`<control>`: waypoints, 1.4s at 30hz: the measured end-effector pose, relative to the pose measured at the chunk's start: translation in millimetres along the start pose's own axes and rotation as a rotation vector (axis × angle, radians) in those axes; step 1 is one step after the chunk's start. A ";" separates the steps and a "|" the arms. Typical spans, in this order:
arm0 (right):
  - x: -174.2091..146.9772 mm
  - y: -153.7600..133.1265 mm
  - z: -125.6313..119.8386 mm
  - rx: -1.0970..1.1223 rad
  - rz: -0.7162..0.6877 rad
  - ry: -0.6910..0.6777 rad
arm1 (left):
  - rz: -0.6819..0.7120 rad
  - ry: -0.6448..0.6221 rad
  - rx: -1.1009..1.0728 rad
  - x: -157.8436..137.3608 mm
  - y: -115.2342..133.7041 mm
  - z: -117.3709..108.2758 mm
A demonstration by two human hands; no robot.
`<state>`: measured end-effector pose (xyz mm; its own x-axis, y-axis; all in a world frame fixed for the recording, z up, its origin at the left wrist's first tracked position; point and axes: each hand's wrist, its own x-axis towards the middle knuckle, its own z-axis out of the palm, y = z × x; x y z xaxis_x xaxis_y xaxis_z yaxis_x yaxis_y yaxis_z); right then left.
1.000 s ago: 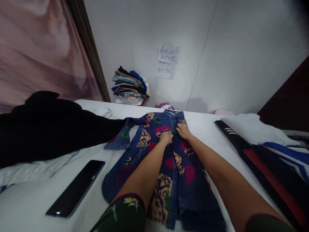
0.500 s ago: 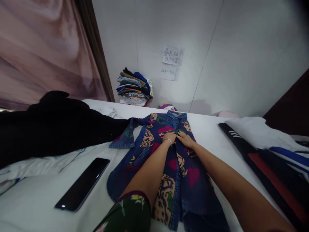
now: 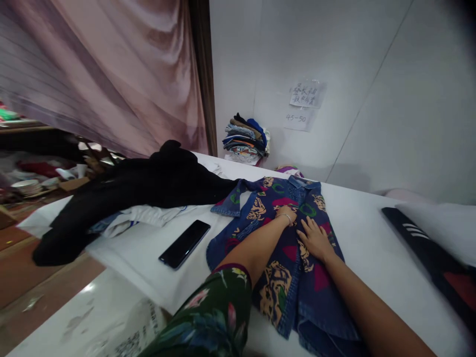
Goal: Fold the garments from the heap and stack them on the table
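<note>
A patterned denim shirt (image 3: 286, 248) lies spread flat on the white desk (image 3: 364, 238), collar toward the wall, and serves as the landmark here. Both hands rest on its front, close together but not touching. The left hand (image 3: 285, 215), with a thin bracelet at the wrist, presses on the upper chest just below the collar, its fingers curled down so that its grip cannot be told. The right hand (image 3: 316, 239) lies open and flat, palm down, a little nearer the person than the left hand, fingers spread on the cloth. Neither hand is closed around anything that shows.

To the left of the shirt, a dark phone (image 3: 185, 243) lies face up on the desk, just clear of the sleeve edge. Beyond the phone, a black garment (image 3: 141, 188) is heaped over a white cloth (image 3: 148, 216), and its end reaches up to the shirt's left sleeve. Behind the shirt's collar, against the wall, stands a stack of folded clothes (image 3: 245, 139), with two paper notes (image 3: 305, 101) taped to the wall to its right. To the right of the shirt, well apart, a black piece with white stripes (image 3: 427, 248) lies along the desk edge beside a white fabric (image 3: 442, 223). A pink curtain (image 3: 122, 84) hangs behind the black garment.
</note>
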<state>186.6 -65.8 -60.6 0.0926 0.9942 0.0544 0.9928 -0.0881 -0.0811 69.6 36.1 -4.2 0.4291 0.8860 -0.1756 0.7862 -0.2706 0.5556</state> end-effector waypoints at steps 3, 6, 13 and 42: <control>0.5 1.4 1.9 0.009 0.003 0.002 | -0.061 0.145 0.070 -12.0 -18.2 -26.6; 1.4 2.8 6.0 0.023 -0.002 0.019 | -0.101 0.331 0.157 -28.5 -55.6 -69.3; 4.1 3.4 9.6 0.055 0.002 0.026 | -0.336 0.454 0.354 -69.1 -149.5 -108.0; -0.7 0.1 -2.9 0.077 0.020 0.014 | -0.371 0.096 0.177 -79.3 -158.5 -105.4</control>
<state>186.8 -66.6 -57.7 0.1136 0.9913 0.0662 0.9822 -0.1020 -0.1580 -135.9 48.5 7.3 0.0660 0.9643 -0.2565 0.9473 0.0202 0.3197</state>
